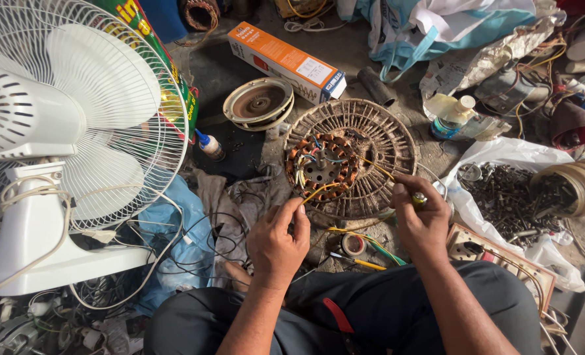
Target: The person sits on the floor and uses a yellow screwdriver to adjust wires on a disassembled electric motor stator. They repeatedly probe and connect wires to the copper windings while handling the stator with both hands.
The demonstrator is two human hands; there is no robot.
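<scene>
A round rusty fan motor housing (384, 141) lies on the floor, with a copper-wound stator (323, 165) at its middle. My left hand (279, 240) pinches a yellow wire (320, 190) that leads from the stator. My right hand (421, 213) grips a small tool with a yellow-green handle (418, 198), and a second yellow wire (378, 168) runs from it toward the stator. Both hands sit just in front of the housing, above my dark-trousered knees.
A white pedestal fan (62, 131) stands at the left. An orange and white box (286, 62), a round motor cover (258, 102), a small glue bottle (208, 144), a plastic sheet of screws (503, 197), a tape roll (353, 245) and a switch board (503, 260) surround me.
</scene>
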